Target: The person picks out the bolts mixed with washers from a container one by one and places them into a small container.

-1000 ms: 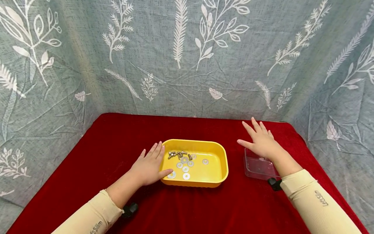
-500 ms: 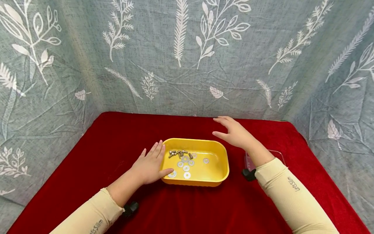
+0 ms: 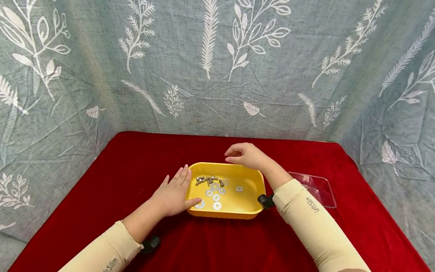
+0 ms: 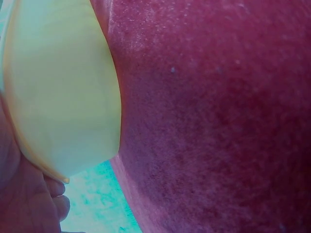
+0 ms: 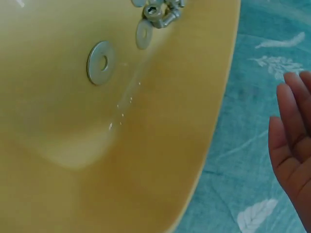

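A yellow plastic tray (image 3: 224, 214) stands on the red cloth. Inside lie a small heap of metal socket-head screws (image 3: 208, 180) and several flat washers (image 3: 216, 197). My left hand (image 3: 172, 194) rests against the tray's left end, fingers straight, thumb reaching over the rim. In the left wrist view the tray's outer wall (image 4: 68, 92) hides much of that hand. My right hand (image 3: 247, 155) hovers over the far rim with loosely bent fingers and nothing in them. The right wrist view has this hand (image 5: 295, 150) beyond the rim, a large washer (image 5: 95, 68) below.
A clear plastic box (image 3: 327, 193) sits right of the tray, partly behind the right forearm. Red cloth (image 3: 136, 158) covers the table. A grey-green curtain (image 3: 190, 90) with white leaf prints hangs behind. A black wrist-worn device (image 3: 266, 201) overlaps the tray's right end.
My right hand has moved left from above the clear box to the tray's far rim, its spread fingers bending inward. The left hand and the tray have stayed put.
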Demonstrator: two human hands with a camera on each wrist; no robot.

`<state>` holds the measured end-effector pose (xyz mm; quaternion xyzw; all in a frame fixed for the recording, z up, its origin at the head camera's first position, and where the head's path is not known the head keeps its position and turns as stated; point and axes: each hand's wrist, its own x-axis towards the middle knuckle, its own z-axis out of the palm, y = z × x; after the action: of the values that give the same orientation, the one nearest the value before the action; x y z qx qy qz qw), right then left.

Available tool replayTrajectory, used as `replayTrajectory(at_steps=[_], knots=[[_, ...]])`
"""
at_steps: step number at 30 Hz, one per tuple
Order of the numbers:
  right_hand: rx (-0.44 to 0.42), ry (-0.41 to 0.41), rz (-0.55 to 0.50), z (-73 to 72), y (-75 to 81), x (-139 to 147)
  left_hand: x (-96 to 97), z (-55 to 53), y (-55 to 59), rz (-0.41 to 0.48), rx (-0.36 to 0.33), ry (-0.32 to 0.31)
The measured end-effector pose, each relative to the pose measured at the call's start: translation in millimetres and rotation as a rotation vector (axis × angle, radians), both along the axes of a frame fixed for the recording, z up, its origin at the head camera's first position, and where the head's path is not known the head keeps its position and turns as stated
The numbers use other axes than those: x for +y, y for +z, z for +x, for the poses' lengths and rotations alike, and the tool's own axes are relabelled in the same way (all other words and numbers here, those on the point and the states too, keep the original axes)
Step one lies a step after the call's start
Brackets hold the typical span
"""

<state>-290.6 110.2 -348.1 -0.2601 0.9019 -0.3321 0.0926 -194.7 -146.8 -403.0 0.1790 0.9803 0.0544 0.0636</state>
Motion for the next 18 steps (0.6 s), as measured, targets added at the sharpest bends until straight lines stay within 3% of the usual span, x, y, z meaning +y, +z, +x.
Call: replayTrajectory(at_steps=[6, 18], knots=[[-0.028, 0.091, 0.032, -4.6, -8.5, -13.7, -2.7, -0.5, 0.9, 0.002, -0.003, 0.001], [-0.102, 0.108, 0.106, -5.3, -32.1, -33.0, -1.5, 0.1, 0.6, -0.003, -0.015, 0.000]])
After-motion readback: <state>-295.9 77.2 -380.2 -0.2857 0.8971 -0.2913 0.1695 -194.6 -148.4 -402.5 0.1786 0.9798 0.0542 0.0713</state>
